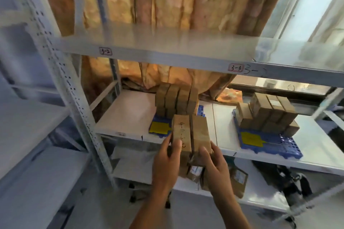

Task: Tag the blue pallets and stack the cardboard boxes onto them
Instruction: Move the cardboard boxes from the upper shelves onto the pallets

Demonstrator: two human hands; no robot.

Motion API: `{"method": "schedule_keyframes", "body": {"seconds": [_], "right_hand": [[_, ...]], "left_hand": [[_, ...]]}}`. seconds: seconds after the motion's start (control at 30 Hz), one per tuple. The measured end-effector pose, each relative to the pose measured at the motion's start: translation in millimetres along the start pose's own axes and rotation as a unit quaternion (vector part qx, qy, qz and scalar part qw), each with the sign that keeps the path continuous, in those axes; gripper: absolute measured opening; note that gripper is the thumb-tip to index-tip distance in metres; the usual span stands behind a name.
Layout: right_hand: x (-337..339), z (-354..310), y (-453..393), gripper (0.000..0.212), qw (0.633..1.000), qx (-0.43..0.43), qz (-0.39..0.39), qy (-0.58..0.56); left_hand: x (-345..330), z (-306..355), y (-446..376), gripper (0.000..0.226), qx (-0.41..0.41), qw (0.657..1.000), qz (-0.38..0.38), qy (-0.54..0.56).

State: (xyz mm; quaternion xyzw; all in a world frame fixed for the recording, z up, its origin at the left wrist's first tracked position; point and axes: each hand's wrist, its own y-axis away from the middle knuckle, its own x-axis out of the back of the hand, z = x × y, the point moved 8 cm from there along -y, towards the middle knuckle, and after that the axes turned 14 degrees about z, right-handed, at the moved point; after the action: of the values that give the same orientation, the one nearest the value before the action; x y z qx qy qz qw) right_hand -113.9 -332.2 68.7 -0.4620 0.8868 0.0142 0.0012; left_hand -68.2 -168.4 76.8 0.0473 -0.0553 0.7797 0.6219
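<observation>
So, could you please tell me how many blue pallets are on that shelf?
2. The left blue pallet sits mid-shelf, partly behind the boxes held in both hands; the right blue pallet lies further right, loaded with boxes. Others may be hidden.

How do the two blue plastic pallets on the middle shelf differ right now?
The left blue plastic pallet is largely hidden by the cardboard boxes that both hands hold; the right blue plastic pallet shows bare grid at its front. The right pallet's stack looks stepped, the left's level. Both carry yellow tags.
</observation>
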Motion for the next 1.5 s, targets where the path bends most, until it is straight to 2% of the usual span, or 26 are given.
{"method": "schedule_keyframes", "body": {"seconds": [0.13,0.23,0.3,0.5,0.63,0.7,0.77,0.83,0.9,1.0,1.13,1.2,1.3,1.37,1.4,1.43,1.5], "right_hand": [[-63.5,0.6,-18.4,0.046,1.0,-0.001,-0.001,0.008],[-107.3,-2.9,-38.8,0.048,1.0,0.004,-0.006,0.021],[-130.4,-8.6,-58.2,0.046,0.999,0.021,0.005,0.03],[-183.2,-25.1,-155.6,0.035,0.997,0.048,0.038,0.039],[-201.4,-29.9,-222.5,0.053,0.997,0.048,0.04,0.054],[-206.5,-29.6,-246.9,0.061,0.996,0.044,0.043,0.066],[-211.4,-27.9,-264.2,0.055,0.997,0.043,0.048,0.053],[-215.3,-26.1,-275.4,0.038,0.996,0.047,0.051,0.058],[-215.0,-23.6,-285.0,0.025,0.992,0.06,0.068,0.088],[-213.8,-24.5,-294.4,0.03,0.986,0.078,0.078,0.127],[-211.7,-28.9,-299.6,0.034,0.98,0.088,0.072,0.163],[-204.8,-29.9,-300.9,0.036,0.975,0.099,0.076,0.186],[-160.4,-29.5,-310.8,0.034,0.961,0.11,0.182,0.176],[-117.1,-9.4,-334.5,0.022,0.949,0.041,0.278,0.145],[-100.9,7.4,-347.8,0.021,0.946,-0.012,0.296,0.129],[-90.6,28.0,-361.6,0.02,0.95,-0.068,0.29,0.089],[-86.3,73.2,-375.7,0.031,0.955,-0.18,0.234,-0.005]], "left_hand": [[30.9,-9.3,-65.5,0.049,-0.011,1.0,-0.008,-0.006],[42.9,-6.3,-115.6,0.032,-0.015,1.0,0.0,0.002],[41.7,0.9,-149.2,0.021,-0.027,1.0,0.004,-0.007],[4.7,18.5,-260.7,0.019,-0.074,0.997,0.006,-0.029],[-29.6,18.6,-321.9,0.052,-0.084,0.994,-0.01,-0.065],[-44.3,18.0,-341.6,0.058,-0.089,0.994,-0.012,-0.062],[-53.7,17.8,-356.6,0.048,-0.096,0.994,-0.009,-0.06],[-64.5,12.6,-371.2,0.029,-0.087,0.994,-0.019,-0.061],[-71.0,9.6,-380.1,0.032,-0.101,0.993,-0.027,-0.05],[-71.9,8.5,-381.6,0.044,-0.123,0.992,-0.035,-0.026],[-73.0,-9.2,-385.7,0.033,-0.065,0.995,-0.068,-0.031],[-70.0,-16.3,-389.5,0.037,-0.052,0.995,-0.078,-0.034],[-58.9,-29.0,-405.7,0.035,-0.05,0.996,-0.046,-0.064],[-49.5,-48.0,-420.8,0.042,0.053,0.998,-0.018,0.021],[-48.7,-65.3,-424.2,0.049,0.124,0.99,-0.008,0.069],[-51.3,-81.4,-424.1,0.053,0.188,0.976,-0.007,0.108],[-62.5,-107.1,-417.4,0.057,0.255,0.958,-0.02,0.13]]}}
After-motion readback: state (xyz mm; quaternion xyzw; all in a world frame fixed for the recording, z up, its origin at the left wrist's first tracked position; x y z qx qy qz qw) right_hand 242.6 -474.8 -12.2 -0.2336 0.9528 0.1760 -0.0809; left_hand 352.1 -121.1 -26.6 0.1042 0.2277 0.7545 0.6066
